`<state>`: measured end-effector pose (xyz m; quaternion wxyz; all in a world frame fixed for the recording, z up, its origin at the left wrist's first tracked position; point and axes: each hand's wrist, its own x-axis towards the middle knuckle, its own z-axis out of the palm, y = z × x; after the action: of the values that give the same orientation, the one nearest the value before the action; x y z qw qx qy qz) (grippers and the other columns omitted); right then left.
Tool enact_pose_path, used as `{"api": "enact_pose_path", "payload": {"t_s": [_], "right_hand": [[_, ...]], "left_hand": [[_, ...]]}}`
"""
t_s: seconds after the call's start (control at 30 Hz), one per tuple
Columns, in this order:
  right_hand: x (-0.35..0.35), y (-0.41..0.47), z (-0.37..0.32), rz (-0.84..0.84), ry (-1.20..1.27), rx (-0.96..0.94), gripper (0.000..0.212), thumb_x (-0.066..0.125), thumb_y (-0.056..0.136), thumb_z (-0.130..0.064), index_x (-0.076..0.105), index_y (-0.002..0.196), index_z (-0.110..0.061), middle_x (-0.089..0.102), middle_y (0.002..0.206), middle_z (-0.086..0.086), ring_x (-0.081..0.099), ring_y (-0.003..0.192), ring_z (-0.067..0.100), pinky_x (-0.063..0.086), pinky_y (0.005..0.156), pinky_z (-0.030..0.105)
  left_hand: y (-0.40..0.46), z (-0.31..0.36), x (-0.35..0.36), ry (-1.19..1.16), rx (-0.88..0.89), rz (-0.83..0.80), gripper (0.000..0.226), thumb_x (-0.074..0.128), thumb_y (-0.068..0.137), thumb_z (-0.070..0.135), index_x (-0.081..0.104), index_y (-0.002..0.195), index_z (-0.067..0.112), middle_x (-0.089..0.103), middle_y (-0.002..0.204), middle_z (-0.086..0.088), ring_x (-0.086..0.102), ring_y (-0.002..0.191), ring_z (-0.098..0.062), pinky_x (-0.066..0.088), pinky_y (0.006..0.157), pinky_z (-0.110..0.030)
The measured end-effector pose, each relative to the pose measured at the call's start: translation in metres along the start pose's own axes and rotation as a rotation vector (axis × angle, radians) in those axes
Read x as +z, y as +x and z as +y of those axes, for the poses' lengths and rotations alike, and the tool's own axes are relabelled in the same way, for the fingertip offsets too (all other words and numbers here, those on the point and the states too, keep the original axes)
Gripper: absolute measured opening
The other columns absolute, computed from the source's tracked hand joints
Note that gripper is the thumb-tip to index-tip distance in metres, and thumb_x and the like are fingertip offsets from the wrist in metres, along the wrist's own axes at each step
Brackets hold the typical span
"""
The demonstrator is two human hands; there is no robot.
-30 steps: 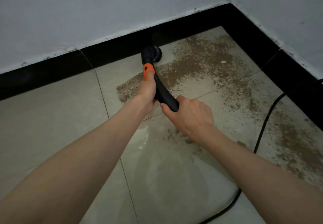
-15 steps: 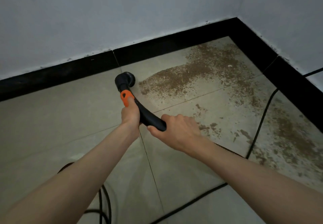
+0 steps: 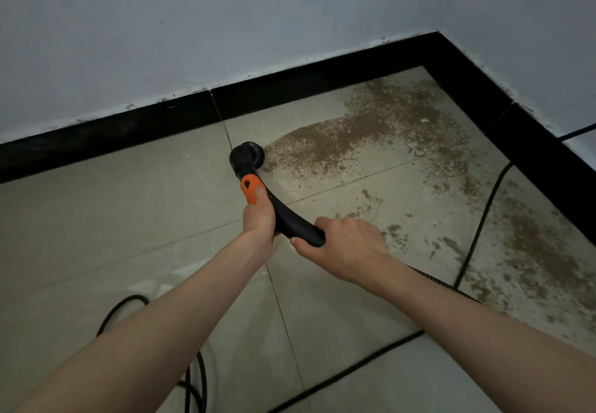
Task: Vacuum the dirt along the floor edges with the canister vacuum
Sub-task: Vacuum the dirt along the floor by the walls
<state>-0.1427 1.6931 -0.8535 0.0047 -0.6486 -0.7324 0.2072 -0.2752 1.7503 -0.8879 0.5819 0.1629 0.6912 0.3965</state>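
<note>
1. Left hand (image 3: 259, 219) fingers wrapped around the curved black plastic vacuum wand (image 3: 290, 219) just behind its orange collar (image 3: 251, 191); right hand (image 3: 342, 248) fingers curled on the wand's rear end.
2. Round black brush nozzle (image 3: 247, 158) sits on the grey tiled floor (image 3: 129, 206), at the near edge of the brown dirt patch (image 3: 361, 135), short of the black skirting board (image 3: 290, 86).
3. Risk: a fast sweep could scatter grit from the nozzle rather than lift it.
4. Risk: the thin black power cord (image 3: 480, 219) lies across dirt right of the nozzle; it may snag or drag grit.
5. Risk: the nozzle could miss dirt tight against the skirting.
</note>
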Motion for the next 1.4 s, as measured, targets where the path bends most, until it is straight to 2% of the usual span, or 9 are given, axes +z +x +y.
{"api": "enact_pose_path", "payload": {"t_s": [0.1, 0.57, 0.77, 0.87, 0.97, 1.07, 1.17, 1.27, 1.4], "right_hand": [[0.001, 0.007, 0.008, 0.009, 0.004, 0.019, 0.046, 0.039, 0.085, -0.071, 0.045, 0.081, -0.025, 0.041, 0.060, -0.005, 0.049, 0.067, 0.023, 0.026, 0.050, 0.031], [0.001, 0.036, 0.072, 0.144, 0.057, 0.203, 0.047, 0.038, 0.085, -0.071, 0.043, 0.078, -0.024, 0.040, 0.058, -0.006, 0.046, 0.062, 0.024, 0.030, 0.054, 0.032], [0.006, 0.035, 0.094, 0.193, 0.068, 0.294, 0.049, 0.036, 0.085, -0.071, 0.043, 0.082, -0.023, 0.050, 0.067, 0.000, 0.048, 0.064, 0.025, 0.035, 0.060, 0.032], [0.004, 0.036, 0.099, 0.214, 0.080, 0.299, 0.047, 0.038, 0.086, -0.070, 0.041, 0.081, -0.023, 0.045, 0.060, -0.002, 0.046, 0.061, 0.025, 0.033, 0.058, 0.031], [-0.001, 0.036, 0.098, 0.237, 0.086, 0.284, 0.045, 0.040, 0.087, -0.068, 0.038, 0.079, -0.024, 0.038, 0.056, -0.004, 0.045, 0.060, 0.025, 0.031, 0.057, 0.032], [-0.005, 0.030, 0.091, 0.225, 0.077, 0.254, 0.047, 0.038, 0.086, -0.070, 0.042, 0.082, -0.023, 0.051, 0.063, 0.000, 0.052, 0.064, 0.027, 0.034, 0.059, 0.032], [-0.008, 0.019, 0.077, 0.171, 0.091, 0.213, 0.049, 0.037, 0.085, -0.071, 0.046, 0.085, -0.023, 0.055, 0.068, 0.001, 0.061, 0.071, 0.028, 0.039, 0.059, 0.033], [-0.010, 0.006, 0.057, 0.128, 0.091, 0.163, 0.048, 0.039, 0.086, -0.070, 0.046, 0.082, -0.023, 0.049, 0.062, -0.001, 0.055, 0.066, 0.028, 0.037, 0.057, 0.033], [-0.009, -0.012, 0.024, 0.082, 0.119, 0.113, 0.046, 0.041, 0.085, -0.070, 0.048, 0.082, -0.025, 0.046, 0.061, -0.004, 0.049, 0.063, 0.025, 0.032, 0.053, 0.032]], "left_hand": [[0.004, 0.005, 0.010, 0.007, -0.004, -0.055, 0.056, 0.030, 0.095, 0.061, 0.047, 0.108, 0.009, 0.058, 0.094, -0.007, 0.057, 0.085, -0.020, 0.047, 0.069, -0.032], [0.037, 0.016, 0.105, 0.140, 0.025, -0.192, 0.059, 0.033, 0.094, 0.061, 0.048, 0.119, 0.010, 0.057, 0.096, -0.004, 0.056, 0.089, -0.019, 0.046, 0.080, -0.035], [0.043, 0.010, 0.139, 0.259, 0.061, -0.232, 0.057, 0.033, 0.094, 0.060, 0.049, 0.114, 0.009, 0.056, 0.095, -0.005, 0.056, 0.090, -0.022, 0.050, 0.086, -0.038], [0.043, 0.012, 0.147, 0.288, 0.063, -0.255, 0.059, 0.032, 0.095, 0.059, 0.050, 0.117, 0.008, 0.057, 0.097, -0.006, 0.057, 0.092, -0.023, 0.051, 0.087, -0.039], [0.039, 0.017, 0.146, 0.215, 0.028, -0.283, 0.057, 0.036, 0.094, 0.060, 0.051, 0.113, 0.009, 0.058, 0.093, -0.005, 0.058, 0.086, -0.021, 0.050, 0.073, -0.032], [0.033, 0.017, 0.133, 0.137, 0.002, -0.268, 0.056, 0.040, 0.094, 0.057, 0.050, 0.119, 0.008, 0.058, 0.093, -0.005, 0.058, 0.085, -0.020, 0.047, 0.067, -0.029], [0.023, 0.015, 0.112, 0.105, 0.016, -0.198, 0.056, 0.039, 0.094, 0.055, 0.048, 0.124, 0.009, 0.059, 0.101, -0.007, 0.057, 0.090, -0.021, 0.049, 0.074, -0.033], [0.010, 0.013, 0.085, 0.089, 0.020, -0.132, 0.058, 0.036, 0.094, 0.056, 0.047, 0.125, 0.009, 0.058, 0.105, -0.008, 0.057, 0.094, -0.022, 0.049, 0.086, -0.036], [-0.009, 0.014, 0.046, 0.080, 0.039, -0.024, 0.052, 0.031, 0.094, 0.060, 0.049, 0.106, 0.013, 0.057, 0.093, -0.004, 0.057, 0.089, -0.021, 0.049, 0.090, -0.037]]}}
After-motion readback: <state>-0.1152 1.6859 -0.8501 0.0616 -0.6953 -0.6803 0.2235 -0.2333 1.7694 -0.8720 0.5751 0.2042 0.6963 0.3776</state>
